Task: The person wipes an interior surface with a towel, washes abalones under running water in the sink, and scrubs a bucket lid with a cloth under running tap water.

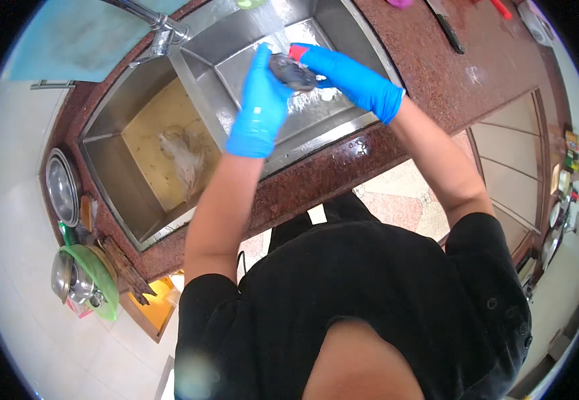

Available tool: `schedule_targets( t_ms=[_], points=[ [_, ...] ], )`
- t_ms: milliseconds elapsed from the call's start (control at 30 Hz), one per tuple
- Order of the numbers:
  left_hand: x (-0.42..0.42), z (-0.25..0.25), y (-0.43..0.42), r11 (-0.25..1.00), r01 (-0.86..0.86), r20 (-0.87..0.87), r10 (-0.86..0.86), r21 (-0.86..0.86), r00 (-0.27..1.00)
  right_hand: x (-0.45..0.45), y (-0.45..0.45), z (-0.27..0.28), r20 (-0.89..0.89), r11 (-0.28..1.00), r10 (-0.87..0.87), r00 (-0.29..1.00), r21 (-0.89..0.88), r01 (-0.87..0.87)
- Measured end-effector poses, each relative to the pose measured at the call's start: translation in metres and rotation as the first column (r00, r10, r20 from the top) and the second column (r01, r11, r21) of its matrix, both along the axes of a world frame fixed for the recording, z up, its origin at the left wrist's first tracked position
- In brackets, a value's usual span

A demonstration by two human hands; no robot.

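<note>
Both my hands wear blue gloves and are raised over the right-hand steel basin (226,73). My left hand (263,100) is closed on a dark grey, glossy fish (293,72), its thumb pointing up along the near side. On the other side, my right hand (343,70) is closed around a small red object (297,51), held close against the fish. What the red object is, I cannot make out. Its lower fingers are partly behind the fish. A stream of water (273,27) falls into the basin beside the hands.
The left basin (103,157) holds yellowish water with a whitish translucent thing (186,157) in it. A chrome faucet (163,33) stands at the back. On the brown counter (429,87) lies a black-handled knife (449,33). Metal bowls (63,187) and a green basket (106,287) are at left.
</note>
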State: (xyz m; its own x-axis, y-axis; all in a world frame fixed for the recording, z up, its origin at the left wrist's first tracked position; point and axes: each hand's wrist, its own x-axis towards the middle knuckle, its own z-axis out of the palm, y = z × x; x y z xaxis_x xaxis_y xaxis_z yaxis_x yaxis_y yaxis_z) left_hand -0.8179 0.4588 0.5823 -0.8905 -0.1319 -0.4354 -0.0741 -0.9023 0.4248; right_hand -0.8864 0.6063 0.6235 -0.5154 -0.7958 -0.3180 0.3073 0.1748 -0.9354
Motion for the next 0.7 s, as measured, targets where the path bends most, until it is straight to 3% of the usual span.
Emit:
schedule_targets(
  t_ms=[33, 67, 100, 133, 200, 233, 300, 433, 500, 533, 567, 600, 633, 667, 700],
  points=[
    [-0.005, -0.019, 0.006, 0.998, 0.034, -0.054, -0.037, -0.051, 0.998, -0.001, -0.003, -0.032, 0.000, 0.998, -0.034, 0.999, 0.047, 0.034],
    [-0.009, -0.038, 0.011, 0.992, 0.063, -0.103, -0.075, -0.109, 0.992, 0.002, -0.005, -0.020, -0.080, 0.989, 0.037, 0.996, 0.143, -0.026],
    [-0.010, -0.009, 0.028, 0.995, -0.053, 0.115, 0.062, -0.082, 0.991, 0.004, -0.002, -0.028, -0.038, 0.995, 0.003, 0.999, 0.102, 0.001],
    [-0.005, 0.008, 0.032, 0.987, 0.025, 0.137, -0.003, -0.160, 0.991, 0.006, 0.005, -0.037, 0.010, 0.997, -0.030, 0.999, 0.065, 0.030],
    [-0.005, 0.003, 0.033, 0.998, -0.051, 0.150, 0.044, 0.046, 0.988, -0.004, 0.018, -0.034, 0.086, 0.992, -0.035, 0.996, 0.126, 0.024],
    [-0.004, 0.001, 0.030, 0.998, -0.049, 0.154, 0.043, 0.035, 0.987, -0.004, 0.022, -0.039, 0.053, 0.986, -0.131, 0.990, 0.111, 0.124],
    [-0.004, -0.006, 0.027, 0.989, 0.074, 0.027, -0.078, 0.127, 0.997, -0.011, 0.031, -0.055, 0.080, 0.984, -0.153, 0.985, 0.108, 0.144],
    [-0.010, -0.032, 0.009, 0.982, 0.178, 0.030, -0.180, 0.056, 0.983, -0.019, 0.041, -0.061, 0.144, 0.970, -0.245, 0.959, 0.040, 0.241],
    [-0.014, -0.048, -0.021, 0.982, 0.142, 0.084, -0.153, 0.123, 0.985, -0.021, 0.054, -0.048, 0.095, 0.960, -0.279, 0.955, -0.005, 0.281],
    [-0.024, -0.090, -0.053, 0.864, 0.185, -0.105, -0.263, -0.468, 0.959, -0.023, 0.063, -0.046, 0.101, 0.956, -0.292, 0.951, 0.005, 0.293],
    [-0.029, -0.128, -0.079, 0.462, 0.038, -0.197, -0.451, -0.886, 0.871, -0.024, 0.071, -0.046, 0.118, 0.950, -0.306, 0.945, -0.028, 0.311],
    [-0.032, -0.113, -0.084, 0.469, 0.055, -0.191, -0.460, -0.881, 0.867, -0.024, 0.078, -0.044, 0.137, 0.942, -0.319, 0.938, -0.061, 0.329],
    [-0.042, -0.078, -0.086, 0.765, 0.155, -0.245, -0.380, -0.625, 0.892, -0.022, 0.085, -0.031, 0.093, 0.940, -0.341, 0.935, 0.018, 0.341],
    [-0.048, -0.054, -0.086, 0.940, 0.213, -0.257, -0.283, -0.269, 0.924, -0.022, 0.090, -0.032, 0.100, 0.938, -0.346, 0.933, 0.024, 0.346],
    [-0.045, -0.044, -0.085, 0.939, 0.218, -0.249, -0.285, -0.267, 0.925, -0.021, 0.095, -0.035, 0.117, 0.933, -0.353, 0.928, -0.035, 0.359]
  ],
)
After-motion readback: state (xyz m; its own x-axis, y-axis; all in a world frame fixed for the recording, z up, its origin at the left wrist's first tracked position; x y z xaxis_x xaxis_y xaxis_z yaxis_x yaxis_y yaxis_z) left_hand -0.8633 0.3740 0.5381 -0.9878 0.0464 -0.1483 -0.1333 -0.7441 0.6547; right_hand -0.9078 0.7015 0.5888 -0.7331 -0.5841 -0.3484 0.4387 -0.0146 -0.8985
